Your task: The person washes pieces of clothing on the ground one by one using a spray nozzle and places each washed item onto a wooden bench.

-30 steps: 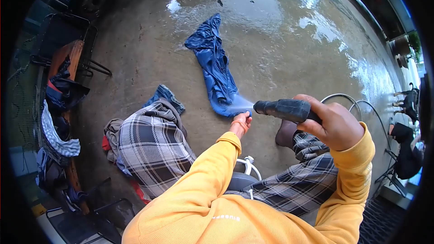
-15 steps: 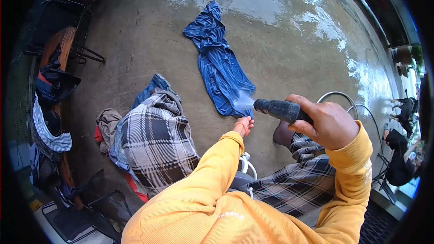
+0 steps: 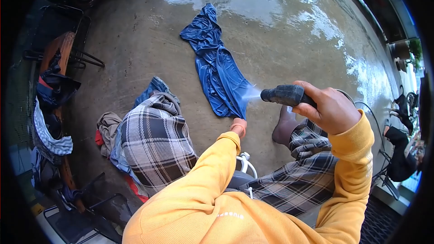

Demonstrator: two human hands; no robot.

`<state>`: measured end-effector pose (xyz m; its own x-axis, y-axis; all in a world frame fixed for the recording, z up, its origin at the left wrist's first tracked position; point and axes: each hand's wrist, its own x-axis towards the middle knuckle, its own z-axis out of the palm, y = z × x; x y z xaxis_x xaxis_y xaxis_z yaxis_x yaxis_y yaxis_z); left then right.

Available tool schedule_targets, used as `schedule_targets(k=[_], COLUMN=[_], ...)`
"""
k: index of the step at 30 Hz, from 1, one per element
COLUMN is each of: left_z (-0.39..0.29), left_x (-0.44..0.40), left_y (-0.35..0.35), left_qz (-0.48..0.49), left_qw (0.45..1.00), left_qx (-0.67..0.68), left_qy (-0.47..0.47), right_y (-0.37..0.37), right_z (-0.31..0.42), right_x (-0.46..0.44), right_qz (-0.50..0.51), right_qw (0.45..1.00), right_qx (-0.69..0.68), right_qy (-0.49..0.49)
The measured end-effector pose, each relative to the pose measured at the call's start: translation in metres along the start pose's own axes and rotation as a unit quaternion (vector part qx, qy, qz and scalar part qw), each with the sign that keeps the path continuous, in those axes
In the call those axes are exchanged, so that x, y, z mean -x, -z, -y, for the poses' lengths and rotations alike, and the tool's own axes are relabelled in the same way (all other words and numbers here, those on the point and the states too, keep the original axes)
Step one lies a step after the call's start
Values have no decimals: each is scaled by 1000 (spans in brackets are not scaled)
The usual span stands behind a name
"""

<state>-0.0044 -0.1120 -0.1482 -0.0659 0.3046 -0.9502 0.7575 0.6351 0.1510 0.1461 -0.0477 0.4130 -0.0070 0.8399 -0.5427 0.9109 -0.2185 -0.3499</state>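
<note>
A wet, shiny dark blue garment (image 3: 218, 70) lies stretched out on the wet concrete floor; its exact kind I cannot tell. My left hand (image 3: 238, 125) is closed on the garment's near end, the fingers partly hidden by the hand itself. In my right hand (image 3: 332, 108) is a black spray nozzle (image 3: 282, 94), pointing left. A fan of water (image 3: 251, 93) leaves its tip and strikes the garment just above my left hand.
A heap of clothes (image 3: 108, 129) lies on the floor by my plaid-covered knee. More clothes (image 3: 54, 142) hang over a wooden bench (image 3: 63, 49) at left. A hose (image 3: 371, 113) curves at right, near a dark animal (image 3: 401, 106) and a person (image 3: 400, 153).
The nozzle and my right hand have shifted slightly right and up. My left hand has moved slightly left and down, pulling the garment's near end into tighter folds.
</note>
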Motion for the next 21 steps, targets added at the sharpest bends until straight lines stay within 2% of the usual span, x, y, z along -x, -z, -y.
schedule_targets(k=[2, 3, 5, 6, 7, 9, 10, 11, 12, 13, 15, 17, 19, 21], left_z=[-5, -5, -12, -13, -14, -21, -24, -28, -33, -36, -58, -81, -94, -94], left_x=[10, 22, 57, 61, 69, 94, 99, 104, 108, 102, 91, 83, 82, 88], left_y=[8, 20, 48, 50, 55, 71, 72, 73, 73, 77, 90, 95, 104, 103], left_qz=[-47, -41, -24, -73, -73, -143, -143, -295, -437, -430, -297, -245, -125, -107], left_qw=[999, 999, 997, 995, 995, 981, 981, 941, 869, 840, 841, 836, 875, 867], left_qx=[-18, 5, 74, 72, 72, 128, 128, 128, 125, 81, 3, -136, -286, -316], left_qy=[13, 12, 11, 10, 11, -13, -14, -107, -195, -319, -452, -472, -371, -369], right_y=[-5, -8, -16, -16, -14, -9, -6, -4, -3, -4, -8, -12, -9, -5], right_z=[-7, -11, -16, -15, -14, -11, -10, -9, -10, -11, -13, -13, -10, -6], right_x=[-5, -6, -8, -7, -6, -4, -3, -3, -2, -1, -1, -1, 1, 3], right_qz=[-17, -17, -134, -133, -135, -139, -112, -83, -82, -96, -110, -175, -151, -125], right_qw=[999, 999, 985, 985, 985, 985, 990, 994, 994, 993, 991, 976, 983, 989], right_qx=[-30, -29, -79, -80, -79, -78, -69, -59, -58, -52, -47, -95, -73, -53], right_qy=[8, 7, 73, 73, 72, 70, 57, 43, 43, 48, 54, 90, 76, 64])
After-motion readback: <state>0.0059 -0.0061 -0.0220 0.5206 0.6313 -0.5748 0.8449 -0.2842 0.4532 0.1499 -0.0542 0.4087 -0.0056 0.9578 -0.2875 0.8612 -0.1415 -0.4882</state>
